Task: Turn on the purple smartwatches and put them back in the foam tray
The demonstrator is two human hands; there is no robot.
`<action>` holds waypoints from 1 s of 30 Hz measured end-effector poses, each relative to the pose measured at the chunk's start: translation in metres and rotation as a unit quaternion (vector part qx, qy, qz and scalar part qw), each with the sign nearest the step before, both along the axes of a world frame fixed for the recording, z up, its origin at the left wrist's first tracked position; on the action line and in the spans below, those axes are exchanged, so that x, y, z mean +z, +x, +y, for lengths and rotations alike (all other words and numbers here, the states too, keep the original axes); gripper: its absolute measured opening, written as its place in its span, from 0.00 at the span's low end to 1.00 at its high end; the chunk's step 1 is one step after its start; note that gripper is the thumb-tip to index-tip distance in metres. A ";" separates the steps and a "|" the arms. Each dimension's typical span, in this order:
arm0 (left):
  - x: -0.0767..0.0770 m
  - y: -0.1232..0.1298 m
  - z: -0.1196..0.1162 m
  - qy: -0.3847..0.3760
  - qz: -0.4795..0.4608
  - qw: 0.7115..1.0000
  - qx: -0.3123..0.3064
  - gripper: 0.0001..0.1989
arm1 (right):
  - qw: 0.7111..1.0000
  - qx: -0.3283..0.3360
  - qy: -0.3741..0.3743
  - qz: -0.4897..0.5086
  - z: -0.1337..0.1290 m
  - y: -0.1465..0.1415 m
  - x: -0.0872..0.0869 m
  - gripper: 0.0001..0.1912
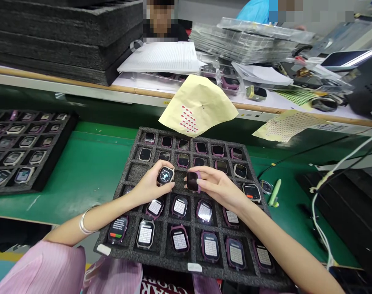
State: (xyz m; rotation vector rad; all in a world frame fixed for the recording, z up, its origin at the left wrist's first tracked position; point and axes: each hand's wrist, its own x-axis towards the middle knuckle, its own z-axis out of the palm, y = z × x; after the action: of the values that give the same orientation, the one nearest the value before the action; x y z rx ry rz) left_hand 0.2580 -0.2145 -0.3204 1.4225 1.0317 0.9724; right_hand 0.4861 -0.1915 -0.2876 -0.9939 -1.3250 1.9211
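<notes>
Between the thumb and fingers of my left hand (152, 181) is a smartwatch with a lit watch face (165, 175). My right hand (218, 183) grips a purple-framed smartwatch with a dark screen (192, 181). Both are held above a black foam tray (137, 173) divided into square compartments. Watches with dark screens sit in its far rows. Several nearer ones, such as a purple smartwatch (210, 246), show lit white screens with a grid. One watch at the near left (118, 229) shows text with red and green at the bottom. My forearms and hands hide some compartments.
Another foam tray of watches (36, 185) lies on the green table (82, 163) at left. Black foam trays (66, 36) are stacked on the shelf, beside papers (167, 57) and plastic trays (241, 43). Yellow sticker sheets (207, 102) hang from its edge. Cables (317, 204) run at right. A person sits opposite.
</notes>
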 end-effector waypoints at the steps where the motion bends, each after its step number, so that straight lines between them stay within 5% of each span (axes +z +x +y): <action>1: 0.001 0.000 0.000 0.008 0.007 1.000 0.001 0.16 | 1.000 0.000 0.006 -0.002 0.000 0.000 0.000 0.16; 11: 0.004 0.000 -0.002 0.043 0.057 0.997 -0.001 0.11 | 0.998 0.036 -0.040 0.034 -0.003 0.000 0.002 0.18; 30: 0.006 -0.002 0.001 0.040 0.115 0.993 -0.012 0.10 | 0.998 -0.012 0.024 -0.062 -0.006 -0.003 0.008 0.21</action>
State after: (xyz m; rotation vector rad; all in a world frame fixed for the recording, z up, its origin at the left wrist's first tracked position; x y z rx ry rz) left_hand 0.2559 -0.2131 -0.3147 1.6388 1.1501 0.8552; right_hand 0.4829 -0.1970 -0.2793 -1.1164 -1.4147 1.8257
